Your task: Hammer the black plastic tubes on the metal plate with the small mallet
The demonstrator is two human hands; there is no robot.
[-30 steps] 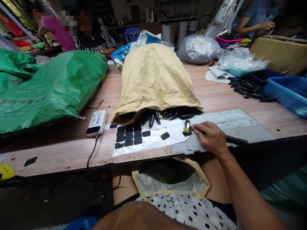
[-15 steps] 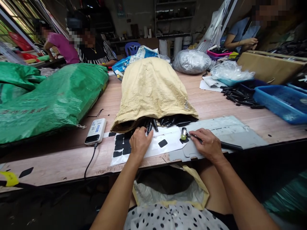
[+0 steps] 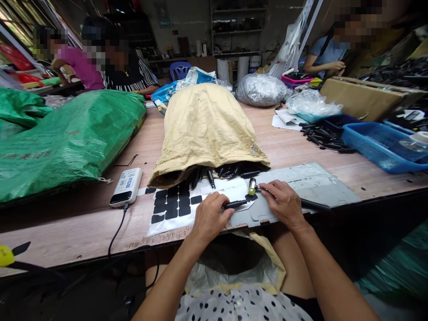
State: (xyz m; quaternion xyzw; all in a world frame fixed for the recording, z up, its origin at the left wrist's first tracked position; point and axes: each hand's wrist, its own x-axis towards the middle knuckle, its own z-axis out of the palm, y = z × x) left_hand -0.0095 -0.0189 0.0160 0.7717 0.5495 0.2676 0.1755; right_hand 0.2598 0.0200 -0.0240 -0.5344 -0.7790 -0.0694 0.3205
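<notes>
My left hand (image 3: 211, 215) pinches a black pen-like piece (image 3: 235, 203) that points right, over the white sheet's edge. My right hand (image 3: 282, 200) grips a small hammer by its handle; the hammer's head (image 3: 252, 186), metal and yellow-green, rests near the grey board (image 3: 307, 178). Black square patches (image 3: 172, 203) cover the left part of the white sheet (image 3: 185, 220). Behind the hands lies a tan woven sack (image 3: 207, 129), its mouth facing me, with several black pieces (image 3: 211, 177) spilling out.
A white power bank (image 3: 127, 187) with a cable lies left, beside a green sack (image 3: 73, 142). To the right are loose black pieces (image 3: 324, 137) and a blue basket (image 3: 377, 147). An open sack (image 3: 281, 267) sits at my lap. Other people sit across the table.
My left hand has moved from the sack's mouth toward the right and nearer to me, now with a black piece in it. My right hand still holds the hammer. The view has shifted slightly.
</notes>
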